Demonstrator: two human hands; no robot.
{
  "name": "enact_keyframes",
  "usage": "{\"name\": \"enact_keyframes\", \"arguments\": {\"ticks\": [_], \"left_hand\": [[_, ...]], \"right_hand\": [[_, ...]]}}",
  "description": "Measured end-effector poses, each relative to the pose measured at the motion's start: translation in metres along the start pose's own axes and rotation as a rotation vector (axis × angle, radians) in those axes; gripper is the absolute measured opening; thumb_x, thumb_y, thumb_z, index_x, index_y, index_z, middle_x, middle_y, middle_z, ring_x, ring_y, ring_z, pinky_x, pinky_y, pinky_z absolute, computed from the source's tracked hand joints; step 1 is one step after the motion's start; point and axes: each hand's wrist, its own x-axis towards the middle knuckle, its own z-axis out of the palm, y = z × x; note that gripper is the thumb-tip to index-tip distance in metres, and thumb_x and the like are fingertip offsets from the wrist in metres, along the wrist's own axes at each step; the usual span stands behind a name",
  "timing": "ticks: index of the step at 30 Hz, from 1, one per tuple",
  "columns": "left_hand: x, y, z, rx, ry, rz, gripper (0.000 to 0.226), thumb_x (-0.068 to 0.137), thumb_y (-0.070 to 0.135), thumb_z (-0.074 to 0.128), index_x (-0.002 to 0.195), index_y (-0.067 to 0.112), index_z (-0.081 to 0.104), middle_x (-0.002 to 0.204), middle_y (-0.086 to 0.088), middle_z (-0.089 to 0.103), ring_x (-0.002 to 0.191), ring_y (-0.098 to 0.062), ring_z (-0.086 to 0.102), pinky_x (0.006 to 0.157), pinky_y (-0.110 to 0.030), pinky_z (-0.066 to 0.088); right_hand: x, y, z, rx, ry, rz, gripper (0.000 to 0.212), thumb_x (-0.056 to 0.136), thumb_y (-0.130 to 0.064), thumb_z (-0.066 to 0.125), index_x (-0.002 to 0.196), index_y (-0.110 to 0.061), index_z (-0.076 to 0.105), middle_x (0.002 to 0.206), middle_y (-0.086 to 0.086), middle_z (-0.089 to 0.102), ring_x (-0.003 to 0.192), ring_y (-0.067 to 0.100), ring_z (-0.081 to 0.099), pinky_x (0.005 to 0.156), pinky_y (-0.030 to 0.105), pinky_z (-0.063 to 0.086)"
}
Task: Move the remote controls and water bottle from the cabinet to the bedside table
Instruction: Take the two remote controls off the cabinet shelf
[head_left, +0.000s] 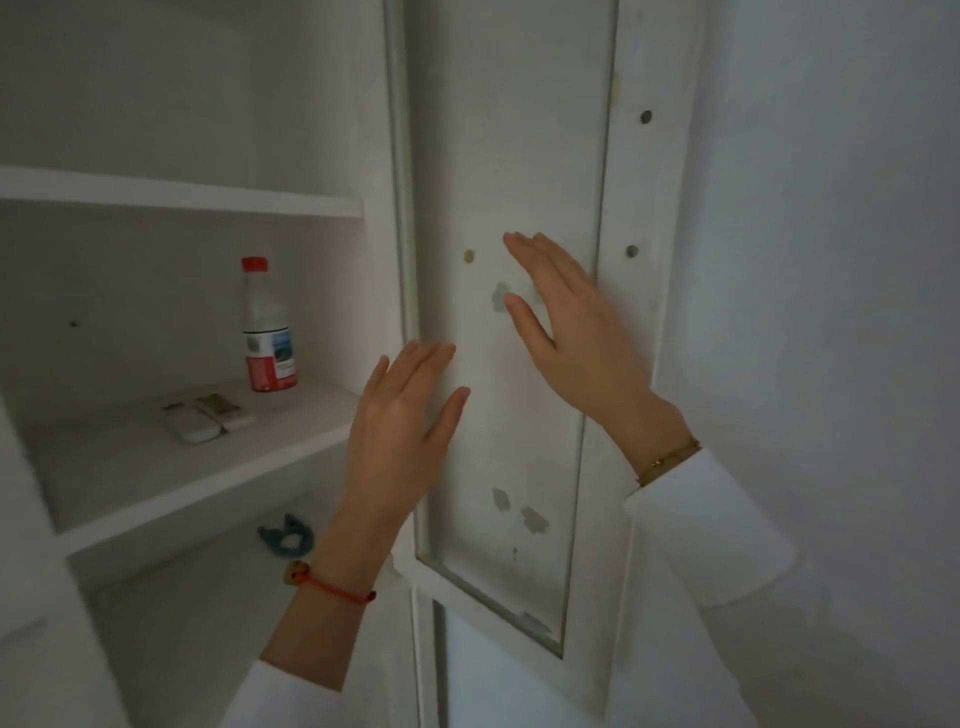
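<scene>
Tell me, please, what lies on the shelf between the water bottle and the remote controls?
Nothing: in the head view, only bare shelf separates the water bottle from the remote controls.

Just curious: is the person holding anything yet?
No. Both the left hand and right hand are open and empty; the bottle stands untouched on the shelf.

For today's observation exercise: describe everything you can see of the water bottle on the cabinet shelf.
The water bottle stands upright on the middle shelf of the open white cabinet. It looks like clear plastic, with a red cap and a label, white above and red below. Two remote controls lie just in front, apart from it. Neither hand touches it.
</scene>
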Motion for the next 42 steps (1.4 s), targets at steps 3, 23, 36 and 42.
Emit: {"name": "enact_keyframes", "arguments": {"ticks": [3,23,36,42], "left_hand": [[-0.012,-0.02,-0.022,0.108,0.021,-0.085,0.043,0.095,0.032,0.055,0.134,0.014,0.054,0.138,-0.006,0.056,0.132,-0.022,0.048,0.107,-0.048,0.04],[-0.039,-0.171,-0.119,0.537,-0.092,-0.549,0.042,0.094,0.026,0.056,0.132,0.008,0.056,0.134,-0.011,0.058,0.123,-0.028,0.053,0.099,-0.035,0.043],[0.008,-0.261,-0.081,0.772,-0.333,-0.875,0.041,0.098,0.035,0.042,0.117,0.003,0.059,0.122,-0.017,0.056,0.115,-0.031,0.049,0.087,-0.038,0.042],[0.018,-0.273,-0.067,0.825,-0.376,-0.938,0.049,0.098,0.042,0.041,0.123,0.003,0.055,0.128,-0.017,0.051,0.121,-0.031,0.044,0.092,-0.038,0.039]], "right_hand": [[0.001,-0.007,0.027,0.087,-0.041,0.007,0.047,0.102,-0.03,0.038,0.146,-0.017,0.033,0.151,0.004,0.036,0.143,0.015,0.025,0.117,0.027,0.02],[0.045,-0.107,0.261,0.439,-0.372,-0.079,0.044,0.098,-0.027,0.045,0.14,-0.013,0.041,0.136,0.012,0.051,0.12,0.028,0.05,0.097,0.039,0.045],[0.073,-0.104,0.366,0.221,-0.505,-0.073,0.036,0.095,-0.032,0.05,0.113,-0.003,0.061,0.116,0.017,0.061,0.104,0.031,0.055,0.084,0.043,0.048],[0.081,-0.109,0.376,0.177,-0.594,-0.01,0.039,0.097,-0.036,0.045,0.084,-0.004,0.061,0.095,0.019,0.065,0.084,0.034,0.063,0.059,0.033,0.04]]}}
